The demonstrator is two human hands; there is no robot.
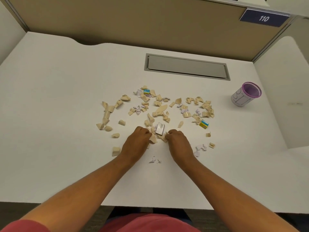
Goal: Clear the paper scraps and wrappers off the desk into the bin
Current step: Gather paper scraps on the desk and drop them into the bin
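Several torn tan and white paper scraps [159, 110] lie scattered across the middle of the white desk [58, 101]. Two yellow-and-blue wrappers rest among them, one at the back [146, 91] and one on the right [204, 124]. A silver foil wrapper [160, 128] lies between my hands. My left hand [136, 144] is closed on tan scraps at its fingertips. My right hand [179, 144] pinches scraps beside the foil. The bin [245, 94], a small purple-rimmed mesh cup wrapped in white paper, stands upright at the right.
A grey cable hatch [186, 66] is set into the desk behind the scraps. Tan partition walls [133, 22] close off the back and sides. A blue sign [264, 18] reading 110 hangs at the top right. The desk's front edge runs near my body.
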